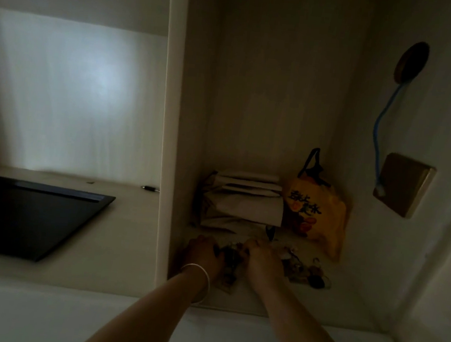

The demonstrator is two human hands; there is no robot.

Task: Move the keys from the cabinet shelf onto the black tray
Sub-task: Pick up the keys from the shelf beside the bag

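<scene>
Both hands are down in the dim cabinet shelf (256, 298): the left hand (204, 253), with one thin bangle (200, 274) at the wrist, and the right hand (261, 258) curl over a blurry heap of keys (231, 254); whether either grips, I cannot tell. One flat, glossy black tray (30, 215) lies well left on the tabletop (118, 243).

A dim, pale cabinet alcove (266, 106) is divided from a lit white wall panel (69, 92) by an upright partition (167, 137), and a blue cable (383, 120) is run down the right wall.
</scene>
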